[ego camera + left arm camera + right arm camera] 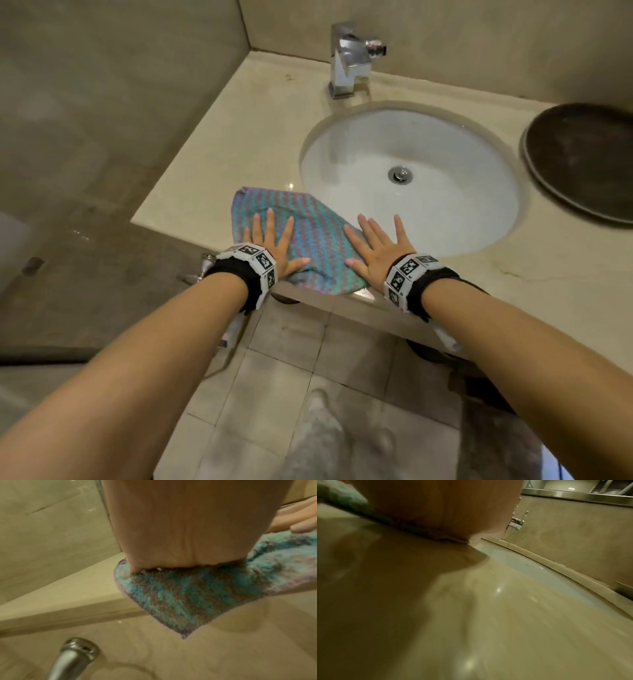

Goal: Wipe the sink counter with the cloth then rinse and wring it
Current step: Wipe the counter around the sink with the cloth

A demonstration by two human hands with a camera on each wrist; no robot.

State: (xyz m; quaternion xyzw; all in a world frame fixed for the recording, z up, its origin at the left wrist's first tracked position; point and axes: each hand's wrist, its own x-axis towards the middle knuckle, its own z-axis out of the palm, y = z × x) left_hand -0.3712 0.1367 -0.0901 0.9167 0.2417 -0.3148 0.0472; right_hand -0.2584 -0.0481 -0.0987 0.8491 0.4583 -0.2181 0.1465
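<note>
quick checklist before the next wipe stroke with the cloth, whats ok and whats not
1. Left hand flat on the cloth: ok.
2. Right hand flat on the cloth: partly ok, its outer fingers lie on the counter.
3. Cloth spread flat on the counter: not ok, its near corner hangs over the front edge.
4. Path toward the faucet unobstructed: ok.
5. Dark tray out of the way: ok, right of the sink.
6. Cloth damp: cannot tell.
</note>
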